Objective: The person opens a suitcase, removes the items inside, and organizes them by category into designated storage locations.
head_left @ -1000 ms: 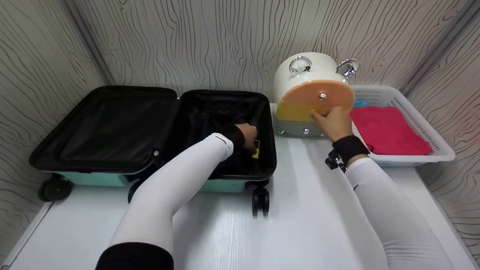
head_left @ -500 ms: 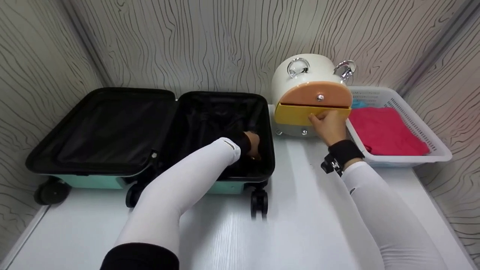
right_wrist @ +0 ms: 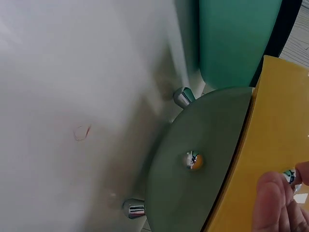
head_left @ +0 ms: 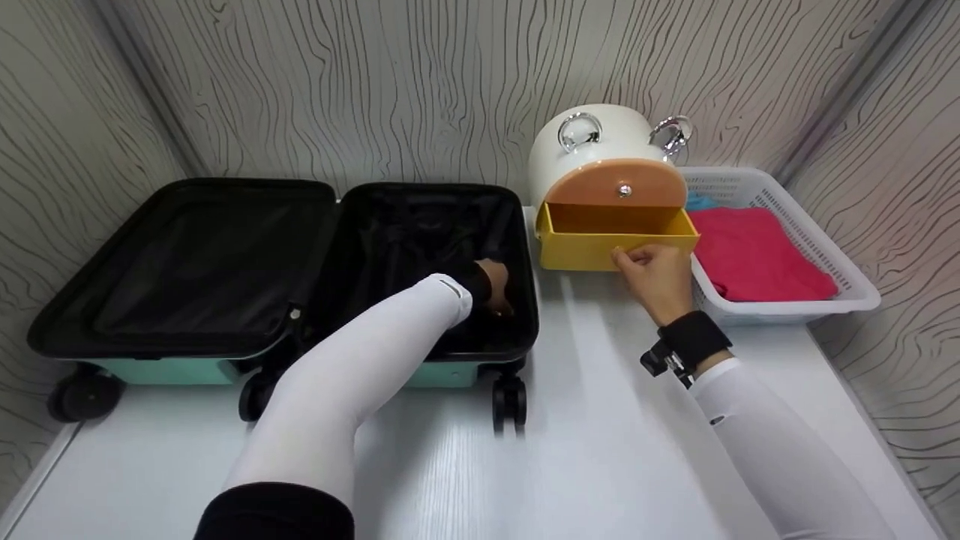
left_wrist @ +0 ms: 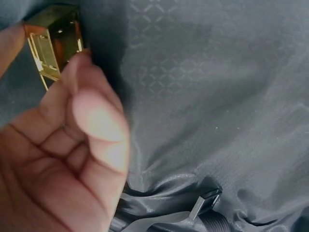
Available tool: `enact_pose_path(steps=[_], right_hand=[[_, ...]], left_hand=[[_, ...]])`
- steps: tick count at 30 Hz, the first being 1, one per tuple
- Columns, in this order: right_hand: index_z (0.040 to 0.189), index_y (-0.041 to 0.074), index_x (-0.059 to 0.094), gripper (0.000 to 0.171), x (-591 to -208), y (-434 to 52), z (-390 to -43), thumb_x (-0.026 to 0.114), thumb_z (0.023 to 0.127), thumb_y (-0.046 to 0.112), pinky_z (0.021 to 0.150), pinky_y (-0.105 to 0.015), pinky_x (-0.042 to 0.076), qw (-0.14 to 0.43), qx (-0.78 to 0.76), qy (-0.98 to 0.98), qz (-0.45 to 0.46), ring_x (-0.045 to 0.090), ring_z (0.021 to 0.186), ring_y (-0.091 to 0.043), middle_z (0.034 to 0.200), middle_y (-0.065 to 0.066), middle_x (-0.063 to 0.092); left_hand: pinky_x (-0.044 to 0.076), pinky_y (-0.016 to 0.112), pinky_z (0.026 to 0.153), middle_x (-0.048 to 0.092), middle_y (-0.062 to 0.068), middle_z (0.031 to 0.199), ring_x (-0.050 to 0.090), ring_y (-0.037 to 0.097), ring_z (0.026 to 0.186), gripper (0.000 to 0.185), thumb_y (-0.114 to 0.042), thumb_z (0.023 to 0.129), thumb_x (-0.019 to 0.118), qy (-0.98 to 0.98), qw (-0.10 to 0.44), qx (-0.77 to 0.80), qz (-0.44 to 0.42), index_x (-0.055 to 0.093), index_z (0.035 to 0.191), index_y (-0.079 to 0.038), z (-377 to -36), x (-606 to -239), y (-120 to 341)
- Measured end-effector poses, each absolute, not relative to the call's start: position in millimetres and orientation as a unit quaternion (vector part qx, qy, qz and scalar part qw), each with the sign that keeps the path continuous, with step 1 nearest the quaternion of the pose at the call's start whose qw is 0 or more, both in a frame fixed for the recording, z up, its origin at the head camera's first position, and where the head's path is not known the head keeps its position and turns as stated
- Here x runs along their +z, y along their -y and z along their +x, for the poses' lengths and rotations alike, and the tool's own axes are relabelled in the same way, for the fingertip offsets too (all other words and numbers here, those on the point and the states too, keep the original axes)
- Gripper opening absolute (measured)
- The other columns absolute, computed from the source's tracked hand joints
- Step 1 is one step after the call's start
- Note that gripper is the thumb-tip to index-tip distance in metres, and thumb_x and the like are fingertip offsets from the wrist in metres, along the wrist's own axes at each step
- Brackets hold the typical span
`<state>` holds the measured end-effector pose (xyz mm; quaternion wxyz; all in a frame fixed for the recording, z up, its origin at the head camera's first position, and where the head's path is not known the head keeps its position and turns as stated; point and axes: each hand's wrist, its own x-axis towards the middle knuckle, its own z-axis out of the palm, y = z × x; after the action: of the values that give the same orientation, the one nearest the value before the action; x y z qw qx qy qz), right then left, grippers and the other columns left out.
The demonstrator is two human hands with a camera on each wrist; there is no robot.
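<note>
My left hand [head_left: 495, 286] is inside the right half of the open suitcase [head_left: 442, 375]. In the left wrist view its fingers pinch a small gold-edged box [left_wrist: 54, 46] with dark, shiny sides, above the black lining; the head view hides the box. At the rounded white drawer cabinet [head_left: 626, 129], my right hand [head_left: 661, 279] grips the yellow drawer [head_left: 574, 253] by its silver knob [right_wrist: 289, 177]. That drawer is pulled well out, and no contents show in its visible part. The orange drawer [head_left: 592, 184] above and the green drawer [right_wrist: 193, 130] below are closed.
To the right of the cabinet stands a white basket [head_left: 855, 300] holding folded red cloth [head_left: 757, 255] and some blue cloth [head_left: 701, 202]. The suitcase's left half [head_left: 202, 277] lies open, its wheels [head_left: 510, 401] toward me. A patterned wall [head_left: 420, 97] closes the back.
The yellow drawer has come from closed to well out as my right hand pulled it toward me. My left hand has shifted slightly within the suitcase, and the gold-edged box has gone from head view.
</note>
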<state>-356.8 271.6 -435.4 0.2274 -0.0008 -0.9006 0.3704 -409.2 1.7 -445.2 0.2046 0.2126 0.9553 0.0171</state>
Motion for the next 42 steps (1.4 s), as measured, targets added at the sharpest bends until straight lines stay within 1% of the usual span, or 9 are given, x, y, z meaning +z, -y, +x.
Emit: enact_pose_path(steps=[7, 11, 17, 20, 22, 25, 29, 33, 42], right_hand=[[0.087, -0.005, 0.083, 0.032, -438, -272, -347, 0.081, 0.097, 0.025, 0.055, -0.015, 0.043, 0.234, 0.37, 0.899, -0.004, 0.057, 0.061, -0.003, 0.076, -0.02, 0.077], [0.088, -0.006, 0.083, 0.031, -438, -274, -342, 0.081, 0.097, 0.024, 0.055, -0.014, 0.044, 0.239, 0.369, 0.898, -0.005, 0.059, 0.061, -0.005, 0.076, -0.021, 0.077], [0.089, -0.005, 0.083, 0.032, -439, -278, -341, 0.081, 0.098, 0.026, 0.054, -0.014, 0.045, 0.241, 0.369, 0.898, -0.011, 0.059, 0.059, -0.006, 0.075, -0.019, 0.077], [0.088, -0.003, 0.083, 0.032, -440, -279, -342, 0.081, 0.098, 0.027, 0.053, -0.015, 0.046, 0.237, 0.372, 0.897, -0.013, 0.059, 0.056, -0.003, 0.073, -0.017, 0.077], [0.088, -0.003, 0.084, 0.032, -439, -279, -342, 0.081, 0.098, 0.028, 0.053, -0.015, 0.046, 0.235, 0.374, 0.897, -0.012, 0.059, 0.055, 0.0, 0.072, -0.016, 0.077], [0.089, -0.003, 0.084, 0.032, -438, -280, -341, 0.082, 0.098, 0.028, 0.053, -0.015, 0.046, 0.236, 0.377, 0.896, -0.01, 0.059, 0.055, 0.001, 0.071, -0.015, 0.077], [0.091, -0.003, 0.084, 0.032, -437, -280, -341, 0.081, 0.099, 0.028, 0.054, -0.014, 0.047, 0.228, 0.381, 0.896, -0.008, 0.059, 0.056, 0.0, 0.074, -0.016, 0.077], [0.093, -0.003, 0.084, 0.032, -438, -280, -341, 0.081, 0.099, 0.028, 0.055, -0.014, 0.048, 0.221, 0.378, 0.899, -0.009, 0.06, 0.058, -0.001, 0.077, -0.017, 0.078], [0.094, -0.002, 0.084, 0.032, -440, -277, -339, 0.08, 0.1, 0.029, 0.055, -0.016, 0.048, 0.211, 0.385, 0.898, -0.011, 0.061, 0.061, -0.006, 0.077, -0.015, 0.078]], left_hand=[[0.059, 0.04, 0.106, 0.076, 0.018, 0.131, 0.072, 0.03, 0.121, 0.038, -0.032, 0.101, 0.074, -0.956, 0.217, 0.011, 0.196, 0.078, 0.122, 0.0, -419, -453, -5], [0.059, 0.038, 0.102, 0.076, 0.017, 0.132, 0.071, 0.027, 0.116, 0.03, -0.026, 0.104, 0.066, -0.958, 0.211, 0.038, 0.19, 0.078, 0.117, -0.002, -417, -450, -1], [0.052, 0.034, 0.074, 0.076, 0.009, 0.101, 0.062, 0.023, 0.084, 0.026, -0.027, 0.1, 0.065, -0.962, 0.183, 0.085, 0.181, 0.066, 0.079, -0.011, -414, -439, 11], [0.055, 0.033, 0.071, 0.076, 0.006, 0.093, 0.065, 0.022, 0.08, 0.025, -0.029, 0.095, 0.069, -0.965, 0.187, 0.07, 0.17, 0.071, 0.076, -0.013, -429, -431, 15], [0.059, 0.035, 0.074, 0.078, 0.008, 0.094, 0.069, 0.024, 0.082, 0.021, -0.029, 0.093, 0.07, -0.964, 0.195, 0.063, 0.167, 0.076, 0.081, -0.012, -435, -412, 18], [0.054, 0.035, 0.071, 0.071, 0.006, 0.09, 0.063, 0.024, 0.08, 0.021, -0.031, 0.091, 0.069, -0.962, 0.192, 0.083, 0.178, 0.071, 0.083, -0.012, -451, -384, 23], [0.046, 0.029, 0.06, 0.056, 0.002, 0.079, 0.054, 0.018, 0.066, 0.024, -0.027, 0.093, 0.064, -0.958, 0.164, 0.147, 0.185, 0.052, 0.076, -0.016, -439, -328, 23], [0.046, 0.024, 0.048, 0.054, -0.001, 0.068, 0.052, 0.012, 0.05, 0.028, -0.026, 0.097, 0.065, -0.954, 0.128, 0.202, 0.181, 0.05, 0.075, -0.015, -415, -288, 11], [0.043, 0.026, 0.064, 0.056, -0.002, 0.081, 0.052, 0.015, 0.073, 0.022, -0.011, 0.096, 0.067, -0.944, 0.029, 0.219, 0.245, 0.052, 0.079, -0.014, -417, -298, -42]])
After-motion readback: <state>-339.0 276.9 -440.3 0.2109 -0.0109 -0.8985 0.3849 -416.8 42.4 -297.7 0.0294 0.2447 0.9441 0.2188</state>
